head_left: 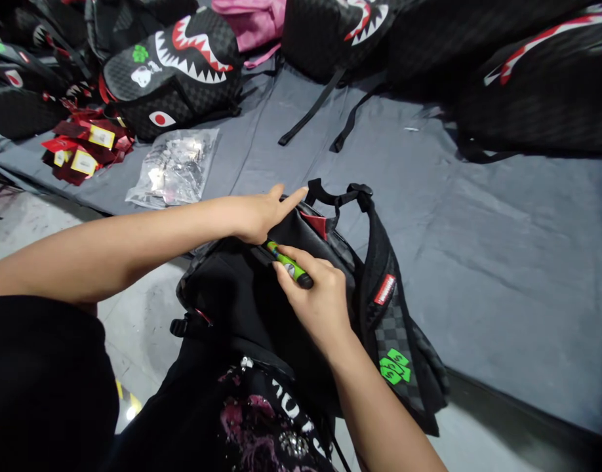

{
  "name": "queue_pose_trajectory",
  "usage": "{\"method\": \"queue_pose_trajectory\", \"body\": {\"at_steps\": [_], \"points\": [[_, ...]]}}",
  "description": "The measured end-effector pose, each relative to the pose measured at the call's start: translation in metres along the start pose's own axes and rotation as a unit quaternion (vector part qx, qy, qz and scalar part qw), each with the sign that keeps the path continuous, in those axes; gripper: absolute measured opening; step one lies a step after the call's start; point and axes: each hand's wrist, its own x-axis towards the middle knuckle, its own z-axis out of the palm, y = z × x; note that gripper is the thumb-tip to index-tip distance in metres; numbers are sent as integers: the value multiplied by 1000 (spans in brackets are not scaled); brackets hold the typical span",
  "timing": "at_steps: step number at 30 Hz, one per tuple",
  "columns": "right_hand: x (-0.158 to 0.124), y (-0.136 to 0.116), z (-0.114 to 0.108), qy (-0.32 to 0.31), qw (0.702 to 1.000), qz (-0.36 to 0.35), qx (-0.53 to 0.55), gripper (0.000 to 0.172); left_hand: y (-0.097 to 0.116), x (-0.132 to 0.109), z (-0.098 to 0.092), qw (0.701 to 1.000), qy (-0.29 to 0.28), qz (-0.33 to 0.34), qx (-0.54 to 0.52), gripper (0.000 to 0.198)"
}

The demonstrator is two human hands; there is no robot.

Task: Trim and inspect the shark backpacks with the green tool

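Note:
A black checkered backpack [296, 314] lies across my lap and against the table's edge, its strap side to the right. My left hand [261, 216] grips its upper edge, one finger stretched along the rim and others bent over the far side, partly hidden. Between the thumb and fingers of my right hand [321, 288] is a bright green marker pen [288, 264] with a black end. The pen's far end meets the bag beside my left hand; its tip is hidden. A red lining [315, 224] shows at the bag's opening.
On the grey-covered table [502, 262] stand several black backpacks, one with a shark mouth [195, 52]. A clear plastic bag [176, 164] of small parts and a pile of red tags [87, 147] lie at left. A pink bag [254, 23] is behind.

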Motion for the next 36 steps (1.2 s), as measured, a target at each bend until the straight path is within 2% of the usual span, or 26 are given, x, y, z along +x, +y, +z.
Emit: {"method": "queue_pose_trajectory", "body": {"at_steps": [6, 10, 13, 17, 21, 25, 29, 36], "points": [[4, -6, 6, 16, 998, -2, -66, 21, -5, 5, 4, 999, 30, 29, 25, 118], [5, -8, 7, 4, 999, 3, -45, 20, -9, 6, 6, 998, 32, 45, 14, 117], [8, -9, 10, 18, 999, 19, -43, 19, -10, 5, 3, 998, 27, 54, 18, 114], [8, -9, 15, 21, 999, 43, 19, 18, -10, 4, -1, 998, 27, 47, 30, 108], [8, -7, 17, 40, 998, 55, -2, 17, -11, 6, 0, 998, 35, 50, 22, 101], [9, -6, 14, 8, 997, 66, 26, 17, -15, 10, 4, 997, 47, 53, 30, 105], [9, -7, 15, 33, 997, 65, 16, 17, -17, 13, 7, 997, 50, 60, 25, 102], [9, -6, 17, 34, 996, 77, 31, 16, -18, 12, 6, 997, 48, 64, 23, 100]]}}
